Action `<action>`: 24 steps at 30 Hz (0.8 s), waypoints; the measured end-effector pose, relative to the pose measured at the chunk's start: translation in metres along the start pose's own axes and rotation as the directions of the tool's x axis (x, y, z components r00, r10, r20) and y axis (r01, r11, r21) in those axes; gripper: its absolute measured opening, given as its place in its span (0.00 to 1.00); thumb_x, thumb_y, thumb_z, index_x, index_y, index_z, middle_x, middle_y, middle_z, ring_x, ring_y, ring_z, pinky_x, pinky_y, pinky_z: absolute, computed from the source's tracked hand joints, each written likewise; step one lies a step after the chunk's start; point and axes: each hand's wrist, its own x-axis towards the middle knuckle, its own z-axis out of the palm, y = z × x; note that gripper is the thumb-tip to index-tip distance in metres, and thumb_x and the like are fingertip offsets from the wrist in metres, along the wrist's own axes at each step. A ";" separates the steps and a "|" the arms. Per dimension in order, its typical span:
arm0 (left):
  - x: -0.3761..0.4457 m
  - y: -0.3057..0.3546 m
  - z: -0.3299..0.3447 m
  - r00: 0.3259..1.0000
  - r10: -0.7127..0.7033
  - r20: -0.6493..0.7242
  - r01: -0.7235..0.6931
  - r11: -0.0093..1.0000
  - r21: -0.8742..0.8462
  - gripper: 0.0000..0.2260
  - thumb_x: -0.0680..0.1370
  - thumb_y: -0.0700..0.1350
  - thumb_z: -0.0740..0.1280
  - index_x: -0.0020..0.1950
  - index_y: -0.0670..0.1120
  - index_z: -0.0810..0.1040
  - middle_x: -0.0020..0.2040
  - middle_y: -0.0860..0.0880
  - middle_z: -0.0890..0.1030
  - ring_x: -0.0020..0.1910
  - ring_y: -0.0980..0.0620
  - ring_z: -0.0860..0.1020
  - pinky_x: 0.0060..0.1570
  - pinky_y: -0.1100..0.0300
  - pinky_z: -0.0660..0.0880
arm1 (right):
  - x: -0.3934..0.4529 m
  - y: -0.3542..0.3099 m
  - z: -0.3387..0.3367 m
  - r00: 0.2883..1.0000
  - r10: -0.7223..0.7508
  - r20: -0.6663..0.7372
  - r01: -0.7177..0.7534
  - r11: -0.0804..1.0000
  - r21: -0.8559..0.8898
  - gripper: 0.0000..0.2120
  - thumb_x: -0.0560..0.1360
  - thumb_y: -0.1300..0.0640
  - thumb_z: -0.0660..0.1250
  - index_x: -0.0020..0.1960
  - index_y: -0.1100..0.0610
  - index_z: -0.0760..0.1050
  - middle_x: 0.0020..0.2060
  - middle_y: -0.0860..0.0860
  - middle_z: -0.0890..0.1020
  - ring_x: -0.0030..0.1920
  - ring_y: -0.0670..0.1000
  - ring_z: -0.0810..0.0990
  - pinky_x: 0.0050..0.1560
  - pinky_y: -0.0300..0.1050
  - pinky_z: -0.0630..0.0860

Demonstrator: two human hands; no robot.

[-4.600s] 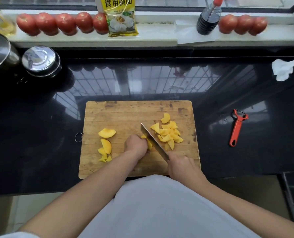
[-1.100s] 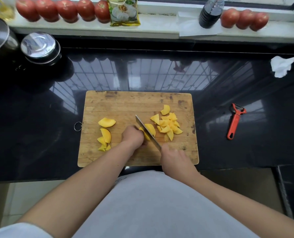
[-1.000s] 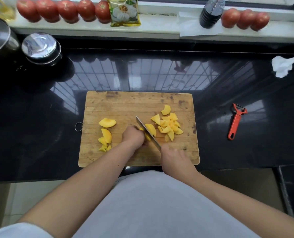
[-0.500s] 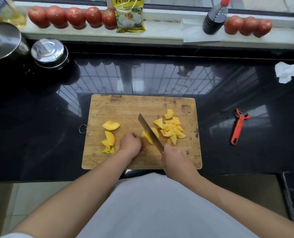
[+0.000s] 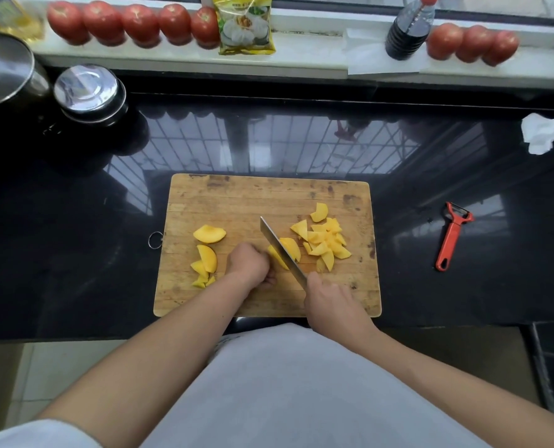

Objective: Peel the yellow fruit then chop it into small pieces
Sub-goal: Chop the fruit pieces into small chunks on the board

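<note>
A glossy black countertop carries a wooden cutting board, its long side running left to right, at the edge nearest the person. On the board, the right hand is wrapped round the handle of a knife, whose blade runs diagonally from that hand up and to the left, tip pointing away from the person. The left hand, fingers curled, pins a yellow fruit slice just left of the blade, while another slice lies against its right face. A heap of chopped pieces sits right of the knife; uncut slices lie near the board's left side. A red peeler rests on the counter well right of the board, handle toward the person.
</note>
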 end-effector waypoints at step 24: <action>-0.009 0.009 0.000 0.998 -0.054 0.011 0.055 0.998 -0.030 0.12 0.83 0.36 0.61 0.41 0.36 0.77 0.40 0.35 0.85 0.38 0.36 0.86 0.41 0.42 0.85 | 0.024 -0.010 0.006 0.977 0.021 -0.211 0.006 0.992 0.126 0.06 0.84 0.61 0.56 0.49 0.52 0.64 0.37 0.53 0.78 0.37 0.58 0.78 0.36 0.58 0.78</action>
